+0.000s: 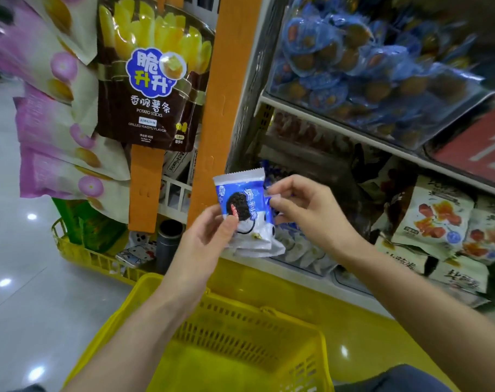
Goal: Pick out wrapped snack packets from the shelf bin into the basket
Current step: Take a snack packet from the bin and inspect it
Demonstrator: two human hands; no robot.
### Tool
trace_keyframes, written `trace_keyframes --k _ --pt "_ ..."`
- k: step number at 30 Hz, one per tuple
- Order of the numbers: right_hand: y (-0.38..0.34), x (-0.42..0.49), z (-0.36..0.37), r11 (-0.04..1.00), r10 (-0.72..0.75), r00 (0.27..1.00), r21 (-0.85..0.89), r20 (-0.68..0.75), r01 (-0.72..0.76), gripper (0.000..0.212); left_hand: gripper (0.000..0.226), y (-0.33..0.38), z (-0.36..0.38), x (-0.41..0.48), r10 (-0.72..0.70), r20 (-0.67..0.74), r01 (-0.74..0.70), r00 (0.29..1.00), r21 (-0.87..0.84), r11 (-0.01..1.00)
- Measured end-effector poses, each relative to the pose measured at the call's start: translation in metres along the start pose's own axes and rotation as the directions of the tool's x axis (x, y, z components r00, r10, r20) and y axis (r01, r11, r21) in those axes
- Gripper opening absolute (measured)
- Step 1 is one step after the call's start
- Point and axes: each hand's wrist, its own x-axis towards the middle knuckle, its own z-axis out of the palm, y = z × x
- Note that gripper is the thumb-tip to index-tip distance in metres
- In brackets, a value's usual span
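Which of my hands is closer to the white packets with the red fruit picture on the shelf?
Right. The right hand is left of the red-fruit packets; the left hand is farther left, beyond the blue cookie packet.

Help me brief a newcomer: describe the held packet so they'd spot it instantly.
Find the yellow basket at the bottom. Above it, the left hand holds a snack packet. Unlike the orange-printed packs on its right, it is blue-white with a black cookie.

glossy plastic packet (244,210), yellow (plastic) basket (240,329)
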Motion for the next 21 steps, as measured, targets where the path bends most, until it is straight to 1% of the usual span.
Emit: trace_keyframes --k 2,4,6,8,9,10,12,13,15,16,17,19,20,21 --pt "-0.001 -0.008 0.006 0.999 0.020 1.000 0.036 -0.008 -0.020 0.026 0.048 -0.003 0.000 -0.002 -0.093 0.088 0.102 0.992 -0.105 0.989" --pt "-0.001 -0.014 0.011 0.996 0.057 0.998 0.063 -0.025 -0.055 0.022 0.062 -0.003 -0.001 -0.004 -0.178 0.147 0.203 0.973 -0.183 0.962" --pt "-0.002 -0.020 0.013 0.986 0.102 0.995 0.134 -0.007 -0.101 0.020 0.069 -0.003 -0.003 -0.005 -0.238 0.158 0.266 0.958 -0.192 0.945" --pt "-0.004 -0.026 0.014 0.971 0.125 0.989 0.195 0.081 -0.139 0.024 0.066 -0.005 -0.004 -0.007 -0.253 0.146 0.276 0.956 -0.161 0.948" --pt "-0.005 -0.029 0.015 0.975 0.125 0.985 0.168 0.116 -0.144 0.025 0.065 -0.006 -0.005 -0.007 -0.257 0.127 0.274 0.958 -0.144 0.951" --pt "-0.005 -0.031 0.017 0.987 0.117 0.986 0.098 0.122 -0.129 0.020 0.067 -0.006 -0.005 -0.007 -0.257 0.099 0.268 0.961 -0.127 0.955" --pt "-0.004 -0.034 0.021 0.994 0.103 0.992 -0.051 0.066 -0.100 0.008 0.071 -0.007 -0.005 -0.008 -0.246 0.044 0.249 0.968 -0.092 0.964" --pt "-0.003 -0.034 0.023 0.990 0.106 0.994 -0.100 0.023 -0.103 0.009 0.071 -0.007 -0.004 -0.008 -0.236 0.025 0.237 0.971 -0.077 0.968" --pt "-0.002 -0.034 0.024 0.984 0.105 0.994 -0.141 -0.036 -0.109 0.016 0.067 -0.008 -0.004 -0.007 -0.226 -0.013 0.224 0.974 -0.065 0.972" --pt "-0.002 -0.033 0.023 0.986 0.097 0.994 -0.134 -0.046 -0.102 0.017 0.063 -0.009 -0.004 -0.005 -0.231 -0.034 0.228 0.972 -0.075 0.971" --pt "-0.002 -0.032 0.022 0.990 0.095 0.994 -0.102 -0.049 -0.100 0.018 0.055 -0.010 -0.005 -0.003 -0.242 -0.053 0.236 0.969 -0.096 0.967" --pt "0.000 -0.027 0.017 0.992 0.125 0.990 0.025 -0.059 -0.123 0.017 0.030 -0.012 -0.005 0.002 -0.279 -0.104 0.264 0.955 -0.141 0.954" --pt "0.002 -0.022 0.012 0.988 0.140 0.986 0.079 -0.089 -0.133 0.015 0.020 -0.013 -0.006 0.004 -0.287 -0.147 0.268 0.946 -0.140 0.953" --pt "0.004 -0.015 0.005 0.984 0.152 0.978 0.110 -0.145 -0.137 0.012 0.015 -0.015 -0.006 0.006 -0.282 -0.194 0.266 0.940 -0.107 0.958"
